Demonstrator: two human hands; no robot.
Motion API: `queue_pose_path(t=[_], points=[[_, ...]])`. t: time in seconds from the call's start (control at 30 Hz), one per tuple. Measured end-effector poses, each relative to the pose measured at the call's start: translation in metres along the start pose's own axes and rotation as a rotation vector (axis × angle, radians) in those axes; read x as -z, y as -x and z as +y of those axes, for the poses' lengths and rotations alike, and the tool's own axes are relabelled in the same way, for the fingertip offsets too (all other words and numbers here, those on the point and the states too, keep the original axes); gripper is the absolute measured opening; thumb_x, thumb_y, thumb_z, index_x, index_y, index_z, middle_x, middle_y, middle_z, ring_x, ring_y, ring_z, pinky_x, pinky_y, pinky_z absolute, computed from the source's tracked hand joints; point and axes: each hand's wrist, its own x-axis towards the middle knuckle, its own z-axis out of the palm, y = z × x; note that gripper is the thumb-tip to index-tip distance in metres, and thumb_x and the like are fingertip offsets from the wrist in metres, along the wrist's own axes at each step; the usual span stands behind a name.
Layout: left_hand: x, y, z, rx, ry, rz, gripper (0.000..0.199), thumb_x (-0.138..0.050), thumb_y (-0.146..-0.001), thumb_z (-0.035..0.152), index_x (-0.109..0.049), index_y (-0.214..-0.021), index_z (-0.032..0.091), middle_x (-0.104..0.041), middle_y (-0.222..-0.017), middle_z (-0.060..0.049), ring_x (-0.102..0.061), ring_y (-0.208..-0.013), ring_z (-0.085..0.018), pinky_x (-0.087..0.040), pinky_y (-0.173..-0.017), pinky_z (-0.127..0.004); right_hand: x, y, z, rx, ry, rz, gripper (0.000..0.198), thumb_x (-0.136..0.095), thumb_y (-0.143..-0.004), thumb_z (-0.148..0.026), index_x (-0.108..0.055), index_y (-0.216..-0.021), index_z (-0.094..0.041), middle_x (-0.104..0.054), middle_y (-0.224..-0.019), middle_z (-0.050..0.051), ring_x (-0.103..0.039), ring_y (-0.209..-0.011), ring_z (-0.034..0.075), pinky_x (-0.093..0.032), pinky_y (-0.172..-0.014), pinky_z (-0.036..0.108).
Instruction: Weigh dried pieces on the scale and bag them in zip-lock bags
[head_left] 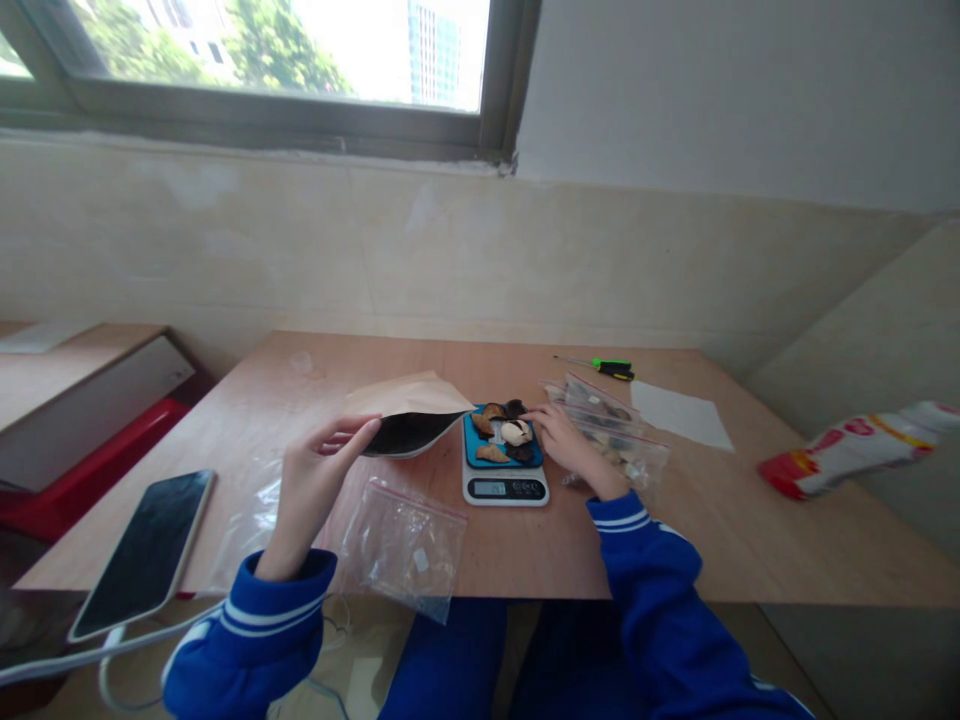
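My left hand (334,455) pinches the near edge of a brown paper pouch (409,392), whose dark mouth gapes toward the scale. On the kitchen scale (505,487), several dried pieces lie on the blue top: a pale cracked one that looks like a dried mushroom (516,432), tan chunks (491,453) and dark bits. My right hand (559,437) reaches over the scale's right edge with fingertips at the dark pieces; whether it grips one is hard to make out. Numbers on the display are too small to read surely.
Zip bags with dried pieces (626,452) lie right of the scale. A clear zip bag (405,545) overhangs the table's front edge. Farther back are a screwdriver (611,366) and white paper (681,414). A bottle (855,450) stands right; a cabled phone (146,550) is left.
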Motion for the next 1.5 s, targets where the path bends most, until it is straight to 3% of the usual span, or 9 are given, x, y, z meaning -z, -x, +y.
queue_pose_path(t=[0.17,0.33,0.43,0.57,0.77,1.13,1.3,1.4,1.5], points=[[-0.001,0.000,0.001,0.014,0.025,-0.003,0.029,-0.068,-0.072,0.048,-0.074,-0.085,0.023,-0.076,-0.085,-0.002,-0.069,-0.075,-0.019,-0.054,-0.070,-0.028,-0.004,-0.008,0.000,0.008,-0.021,0.028,0.051,-0.034,-0.080,0.000,-0.059,-0.121,-0.017,-0.060,-0.121,0.012,-0.052,-0.116,0.022,-0.039,-0.104,0.044],[0.000,0.000,0.002,0.013,0.008,0.001,0.029,-0.067,-0.072,0.049,-0.074,-0.085,0.023,-0.076,-0.084,-0.002,-0.068,-0.073,-0.018,-0.054,-0.070,-0.029,-0.012,-0.014,-0.001,-0.056,0.034,-0.062,0.042,-0.039,-0.082,-0.002,-0.065,-0.112,-0.015,-0.060,-0.119,0.014,-0.052,-0.113,0.023,-0.038,-0.102,0.044],[0.001,0.000,0.001,0.007,0.005,-0.003,0.029,-0.067,-0.073,0.048,-0.074,-0.086,0.023,-0.075,-0.085,-0.002,-0.068,-0.074,-0.018,-0.054,-0.071,-0.028,-0.009,-0.010,-0.003,-0.037,-0.013,-0.021,0.041,-0.037,-0.085,-0.004,-0.064,-0.113,-0.017,-0.059,-0.118,0.013,-0.053,-0.113,0.022,-0.040,-0.101,0.042],[0.000,0.001,0.001,0.011,0.014,-0.005,0.028,-0.067,-0.073,0.047,-0.074,-0.085,0.023,-0.075,-0.084,-0.002,-0.068,-0.074,-0.018,-0.053,-0.071,-0.027,0.004,-0.002,-0.010,-0.023,-0.052,0.069,0.030,-0.040,-0.092,-0.019,-0.063,-0.112,-0.018,-0.059,-0.113,0.012,-0.053,-0.112,0.022,-0.040,-0.101,0.039],[-0.002,0.000,0.001,0.017,0.027,0.002,0.029,-0.068,-0.072,0.048,-0.074,-0.085,0.023,-0.075,-0.082,-0.001,-0.068,-0.073,-0.018,-0.053,-0.069,-0.028,0.009,0.001,-0.021,-0.031,-0.115,-0.017,0.026,-0.057,-0.087,-0.033,-0.062,-0.106,-0.018,-0.063,-0.103,0.009,-0.059,-0.100,0.023,-0.046,-0.091,0.038],[-0.002,-0.001,-0.001,0.022,0.040,0.011,0.026,-0.070,-0.072,0.045,-0.074,-0.084,0.023,-0.075,-0.080,0.000,-0.067,-0.072,-0.017,-0.053,-0.068,-0.026,0.011,0.008,-0.036,-0.034,-0.215,0.148,0.030,-0.053,-0.088,-0.036,-0.060,-0.113,-0.020,-0.059,-0.106,0.010,-0.058,-0.104,0.024,-0.046,-0.093,0.041],[-0.006,-0.003,0.000,0.004,0.046,0.029,0.026,-0.070,-0.072,0.045,-0.075,-0.084,0.022,-0.075,-0.079,0.000,-0.067,-0.070,-0.016,-0.053,-0.066,-0.025,0.048,0.011,-0.083,0.020,-0.483,0.148,0.025,-0.047,-0.093,-0.030,-0.062,-0.110,-0.020,-0.063,-0.108,0.008,-0.060,-0.105,0.020,-0.048,-0.092,0.036],[-0.008,-0.004,0.000,-0.013,0.039,0.037,0.027,-0.069,-0.072,0.045,-0.075,-0.085,0.023,-0.075,-0.080,0.000,-0.067,-0.069,-0.016,-0.052,-0.065,-0.025,0.073,0.001,-0.128,0.164,-0.666,-0.082,0.028,-0.041,-0.095,-0.024,-0.063,-0.112,-0.020,-0.066,-0.113,0.006,-0.061,-0.106,0.016,-0.049,-0.092,0.031],[-0.010,-0.003,0.001,-0.022,0.036,0.045,0.026,-0.069,-0.073,0.045,-0.075,-0.085,0.023,-0.075,-0.079,0.000,-0.067,-0.069,-0.016,-0.051,-0.064,-0.025,0.075,-0.019,-0.160,0.393,-0.571,-0.254,0.036,-0.038,-0.092,-0.009,-0.063,-0.115,-0.019,-0.066,-0.119,0.005,-0.058,-0.114,0.014,-0.045,-0.100,0.029]])
